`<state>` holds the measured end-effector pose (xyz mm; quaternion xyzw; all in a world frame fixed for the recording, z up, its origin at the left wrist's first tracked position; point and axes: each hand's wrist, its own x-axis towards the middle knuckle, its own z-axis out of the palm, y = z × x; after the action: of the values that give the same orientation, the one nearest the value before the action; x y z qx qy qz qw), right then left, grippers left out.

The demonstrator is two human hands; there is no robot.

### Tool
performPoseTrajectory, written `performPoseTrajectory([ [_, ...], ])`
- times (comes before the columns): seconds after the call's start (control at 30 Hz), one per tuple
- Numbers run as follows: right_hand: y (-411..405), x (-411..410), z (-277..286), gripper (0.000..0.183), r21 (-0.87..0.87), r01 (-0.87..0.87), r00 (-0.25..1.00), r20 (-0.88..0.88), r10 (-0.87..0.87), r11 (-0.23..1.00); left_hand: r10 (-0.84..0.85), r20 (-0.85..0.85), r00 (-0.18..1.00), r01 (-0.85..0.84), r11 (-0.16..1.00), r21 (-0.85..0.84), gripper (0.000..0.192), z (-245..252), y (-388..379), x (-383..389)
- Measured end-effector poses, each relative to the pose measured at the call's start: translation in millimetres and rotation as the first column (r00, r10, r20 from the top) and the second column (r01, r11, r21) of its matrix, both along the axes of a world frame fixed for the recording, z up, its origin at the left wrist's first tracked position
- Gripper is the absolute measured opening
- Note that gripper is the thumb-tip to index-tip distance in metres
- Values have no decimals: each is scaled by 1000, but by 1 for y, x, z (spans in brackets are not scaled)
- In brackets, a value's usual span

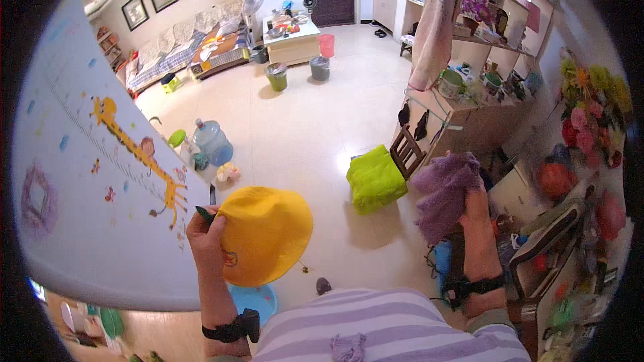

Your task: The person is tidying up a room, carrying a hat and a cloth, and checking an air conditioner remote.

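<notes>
My left hand (206, 236) grips a yellow brimmed hat (271, 231) by its edge, thumb on top. A small dark green item (205, 213) pokes out beside those fingers; I cannot tell what it is. In my right hand (473, 201) is a crumpled purple cloth (445, 191), raised at the right and hiding most of the fingers. Below the hat, partly covered by it, a light blue basin (256, 304) stands on the floor.
A chair with a lime green cover (377, 178) stands between my hands, further off. At the left rises a white wall (100, 201) with a giraffe height chart. A large water bottle (214, 143) stands past its corner. Cluttered furniture (533, 261) crowds the right.
</notes>
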<state>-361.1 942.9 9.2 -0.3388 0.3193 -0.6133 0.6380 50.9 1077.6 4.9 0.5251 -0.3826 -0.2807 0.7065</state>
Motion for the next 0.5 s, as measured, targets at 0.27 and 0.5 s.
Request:
performPoseTrajectory([
  [0.27, -80, 72, -5, 39, -106, -30, 990, -139, 15, 994, 4, 10, 1000, -4, 997, -76, 8, 0, -80, 72],
  [0.5, -177, 146, -24, 39, -23, -126, 992, -4, 126, 992, -6, 185, 983, 6, 1000, 1, 6, -6, -151, 111],
])
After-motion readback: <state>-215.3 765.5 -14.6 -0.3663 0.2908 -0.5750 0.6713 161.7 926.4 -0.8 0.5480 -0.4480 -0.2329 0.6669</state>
